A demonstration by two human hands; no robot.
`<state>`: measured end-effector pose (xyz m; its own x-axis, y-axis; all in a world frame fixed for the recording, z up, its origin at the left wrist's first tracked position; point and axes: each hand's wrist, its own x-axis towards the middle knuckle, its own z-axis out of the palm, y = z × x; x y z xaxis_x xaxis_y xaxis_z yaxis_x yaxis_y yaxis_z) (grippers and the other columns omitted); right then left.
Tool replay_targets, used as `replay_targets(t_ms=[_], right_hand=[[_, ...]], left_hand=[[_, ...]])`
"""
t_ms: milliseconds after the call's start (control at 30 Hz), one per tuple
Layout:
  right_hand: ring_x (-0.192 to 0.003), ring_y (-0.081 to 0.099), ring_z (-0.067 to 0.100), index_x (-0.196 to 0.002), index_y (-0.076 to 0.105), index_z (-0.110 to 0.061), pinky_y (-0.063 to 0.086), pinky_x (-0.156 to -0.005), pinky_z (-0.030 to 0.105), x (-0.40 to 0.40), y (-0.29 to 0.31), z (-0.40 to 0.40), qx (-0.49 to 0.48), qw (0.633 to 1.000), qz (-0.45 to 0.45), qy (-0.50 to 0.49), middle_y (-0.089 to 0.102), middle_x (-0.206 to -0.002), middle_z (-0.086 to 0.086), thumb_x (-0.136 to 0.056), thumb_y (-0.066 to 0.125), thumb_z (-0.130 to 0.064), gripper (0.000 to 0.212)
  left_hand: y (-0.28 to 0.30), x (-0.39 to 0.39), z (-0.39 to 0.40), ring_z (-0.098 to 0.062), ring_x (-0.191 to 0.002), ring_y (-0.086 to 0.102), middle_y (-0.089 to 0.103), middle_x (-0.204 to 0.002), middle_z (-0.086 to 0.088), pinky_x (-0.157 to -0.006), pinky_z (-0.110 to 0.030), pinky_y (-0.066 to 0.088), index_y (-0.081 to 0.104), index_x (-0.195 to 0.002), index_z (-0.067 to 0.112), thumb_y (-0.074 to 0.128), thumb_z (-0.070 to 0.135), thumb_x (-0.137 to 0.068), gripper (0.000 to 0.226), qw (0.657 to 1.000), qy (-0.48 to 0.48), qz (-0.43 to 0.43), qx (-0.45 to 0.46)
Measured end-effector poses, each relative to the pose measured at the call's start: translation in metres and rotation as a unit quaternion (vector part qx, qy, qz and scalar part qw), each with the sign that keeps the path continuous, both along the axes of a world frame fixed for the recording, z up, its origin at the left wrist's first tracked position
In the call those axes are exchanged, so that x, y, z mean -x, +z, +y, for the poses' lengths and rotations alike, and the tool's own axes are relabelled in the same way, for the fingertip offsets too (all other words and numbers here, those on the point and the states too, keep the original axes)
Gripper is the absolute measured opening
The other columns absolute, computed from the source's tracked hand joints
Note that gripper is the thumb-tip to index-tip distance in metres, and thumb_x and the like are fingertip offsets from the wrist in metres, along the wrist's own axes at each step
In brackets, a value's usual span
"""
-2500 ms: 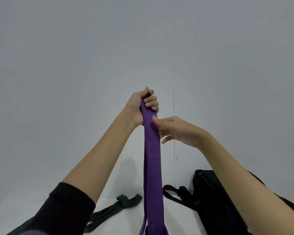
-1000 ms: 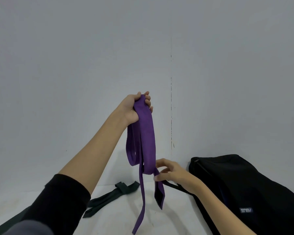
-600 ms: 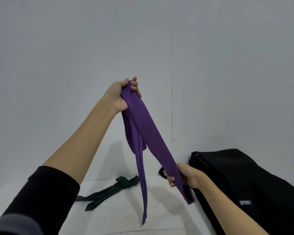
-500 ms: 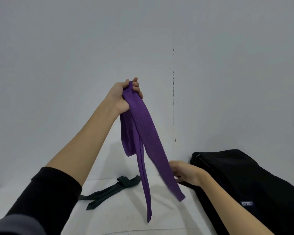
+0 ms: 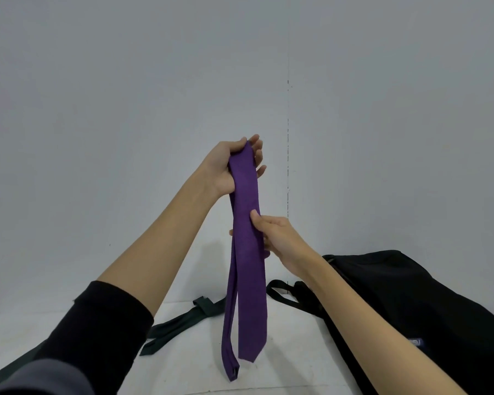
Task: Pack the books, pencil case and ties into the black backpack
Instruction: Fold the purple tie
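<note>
1. Head camera is showing a person holding a purple tie (image 5: 247, 252) up in front of a plain grey wall (image 5: 126, 81), with the tie doubled over and both tails hanging down towards a white table (image 5: 183, 366).
2. Left hand (image 5: 228, 166) is gripping the fold at the top, fingers curled round it, while the right hand (image 5: 274, 235) is pinching the strands together lower down, thumb across the front.
3. Black backpack (image 5: 425, 303) is lying on the table to the right, just beside the hanging tie; whether it is open, or what it is holding, cannot be told.
4. Dark green tie (image 5: 180, 323) is lying loose on the table behind the purple one, not yet packed.
5. Books and pencil case are not showing anywhere, so both ties at least are looking left to pack.
</note>
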<state>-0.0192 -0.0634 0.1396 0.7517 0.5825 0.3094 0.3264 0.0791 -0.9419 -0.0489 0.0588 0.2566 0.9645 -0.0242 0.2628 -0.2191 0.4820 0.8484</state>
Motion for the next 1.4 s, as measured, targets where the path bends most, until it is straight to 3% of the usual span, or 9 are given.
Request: replay_targets(t_ms=[67,167,267,367,500,633,833,1200,1400], right_hand=[[-0.082,0.064,0.016,-0.101,0.070,-0.003,0.050,-0.064,0.020,-0.002,-0.005,0.000,0.015,0.999,-0.024,-0.027,0.071,-0.097,0.007,-0.097,0.044,-0.041,0.045],[-0.093,0.065,0.016,-0.098,0.071,-0.007,0.051,-0.085,0.028,-0.004,-0.017,-0.007,0.044,0.999,-0.017,-0.003,0.071,-0.101,0.004,-0.097,0.046,-0.039,0.040],[-0.103,0.064,0.016,-0.098,0.071,-0.009,0.046,-0.095,0.035,-0.004,-0.029,-0.012,0.138,0.990,-0.029,0.016,0.071,-0.103,0.000,-0.096,0.048,-0.039,0.037],[-0.097,0.061,0.012,-0.100,0.071,-0.010,0.043,-0.098,0.036,-0.004,-0.030,-0.014,0.217,0.975,-0.049,0.025,0.070,-0.101,-0.003,-0.095,0.051,-0.038,0.034],[-0.100,0.064,0.013,-0.105,0.070,-0.012,0.046,-0.097,0.035,0.000,-0.003,-0.011,0.088,0.995,-0.034,0.042,0.071,-0.108,0.000,-0.091,0.048,-0.051,0.047],[-0.105,0.065,0.023,-0.106,0.069,-0.015,0.049,-0.097,0.040,0.002,0.025,-0.005,-0.030,0.998,-0.015,0.056,0.072,-0.107,0.002,-0.097,0.041,-0.044,0.041],[-0.103,0.066,0.024,-0.105,0.071,-0.009,0.050,-0.095,0.038,-0.002,0.012,-0.004,-0.024,0.997,-0.014,0.067,0.072,-0.107,0.007,-0.097,0.044,-0.038,0.039],[-0.094,0.067,0.020,-0.114,0.066,-0.007,0.053,-0.086,0.031,-0.002,-0.001,-0.007,-0.026,0.995,0.021,0.093,0.070,-0.110,0.010,-0.093,0.054,-0.028,0.032],[-0.090,0.067,0.016,-0.106,0.069,-0.011,0.052,-0.084,0.029,-0.003,-0.007,-0.005,-0.015,0.996,0.029,0.082,0.072,-0.103,0.004,-0.090,0.056,-0.031,0.029]], left_hand=[[0.002,0.002,0.002,-0.011,-0.062,0.065,0.070,-0.078,0.002,-0.078,-0.030,0.049,0.061,-0.096,0.012,0.042,0.014,-0.097,0.019,1.000,0.004,-0.004,-0.016],[0.001,0.003,0.005,-0.011,-0.063,0.066,0.071,-0.080,0.002,-0.076,-0.030,0.050,0.061,-0.097,0.011,0.042,0.012,-0.097,0.019,1.000,0.007,0.000,-0.017],[-0.001,0.003,0.006,-0.010,-0.062,0.065,0.069,-0.076,0.003,-0.073,-0.028,0.051,0.062,-0.097,0.011,0.042,0.010,-0.097,0.021,1.000,0.012,0.006,-0.010],[0.000,0.001,0.005,-0.010,-0.059,0.064,0.067,-0.072,0.003,-0.073,-0.028,0.050,0.063,-0.096,0.010,0.042,0.006,-0.095,0.021,1.000,0.013,0.004,0.011],[0.007,0.001,0.000,-0.010,-0.055,0.061,0.063,-0.067,0.003,-0.069,-0.027,0.051,0.062,-0.095,0.009,0.041,0.004,-0.095,0.021,0.999,0.000,-0.008,0.031],[0.013,0.007,-0.006,-0.009,-0.057,0.062,0.063,-0.067,0.003,-0.073,-0.027,0.051,0.062,-0.095,0.009,0.046,0.007,-0.094,0.016,1.000,-0.011,-0.022,-0.009],[0.018,0.011,-0.003,-0.007,-0.057,0.062,0.064,-0.068,0.004,-0.072,-0.025,0.048,0.062,-0.097,0.009,0.039,0.005,-0.096,0.023,0.999,-0.003,-0.009,-0.050],[0.014,0.008,0.004,-0.008,-0.051,0.059,0.060,-0.064,0.003,-0.069,-0.026,0.048,0.062,-0.097,0.007,0.039,0.003,-0.095,0.023,0.999,0.023,-0.003,0.027],[0.012,0.008,0.000,-0.007,-0.048,0.057,0.057,-0.064,0.004,-0.068,-0.025,0.046,0.062,-0.094,0.007,0.039,0.002,-0.095,0.023,0.998,0.027,-0.004,0.056]])
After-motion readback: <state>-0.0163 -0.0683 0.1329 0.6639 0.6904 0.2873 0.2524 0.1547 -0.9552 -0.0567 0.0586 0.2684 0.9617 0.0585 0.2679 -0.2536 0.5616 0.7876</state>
